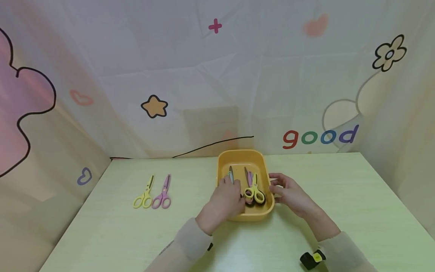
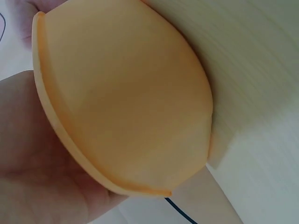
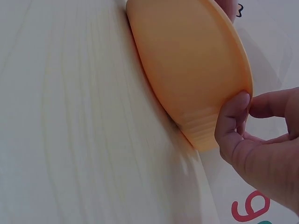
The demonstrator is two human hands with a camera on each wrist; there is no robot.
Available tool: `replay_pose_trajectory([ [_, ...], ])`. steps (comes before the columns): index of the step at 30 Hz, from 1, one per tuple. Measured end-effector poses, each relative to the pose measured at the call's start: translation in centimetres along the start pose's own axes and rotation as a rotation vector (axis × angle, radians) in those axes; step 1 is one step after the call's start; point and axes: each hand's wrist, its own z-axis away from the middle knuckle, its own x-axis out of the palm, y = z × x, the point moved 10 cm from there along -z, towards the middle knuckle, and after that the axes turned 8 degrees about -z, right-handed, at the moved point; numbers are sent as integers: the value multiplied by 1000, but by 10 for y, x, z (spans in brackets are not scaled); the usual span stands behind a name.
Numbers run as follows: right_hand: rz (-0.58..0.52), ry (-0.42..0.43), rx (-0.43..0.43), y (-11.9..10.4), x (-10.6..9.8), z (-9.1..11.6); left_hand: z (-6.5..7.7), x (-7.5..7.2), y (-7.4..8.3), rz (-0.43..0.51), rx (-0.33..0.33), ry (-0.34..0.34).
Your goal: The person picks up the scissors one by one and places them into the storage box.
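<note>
A yellow plastic bin on the table holds several pairs of scissors, among them a yellow-handled pair on top. My left hand reaches over the near left side into the bin. Just beyond its fingers a scissor blade points to the back; the fingertips and whatever they touch are hidden. In the left wrist view the bin wall blocks the fingers. On the right side my right hand pinches the bin's rim between thumb and fingers, as the right wrist view shows with fingers against the outer wall.
To the left on the table lie yellow scissors and purple scissors, side by side with blades pointing to the back. A printed curtain hangs behind the table's far edge.
</note>
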Motion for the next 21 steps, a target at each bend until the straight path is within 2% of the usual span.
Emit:
replay_pose_trajectory([
  [6, -4, -2, -1, 0, -1, 0, 3, -22, -6, 87, 55, 207],
  [9, -2, -5, -1, 0, 0, 0, 6, -29, -10, 117, 73, 280],
  [16, 1, -8, 2, 0, 0, -1, 10, -36, -25, 203, 62, 344],
  [21, 5, -6, 3, 1, -1, -1, 12, -34, -39, 270, 24, 347],
])
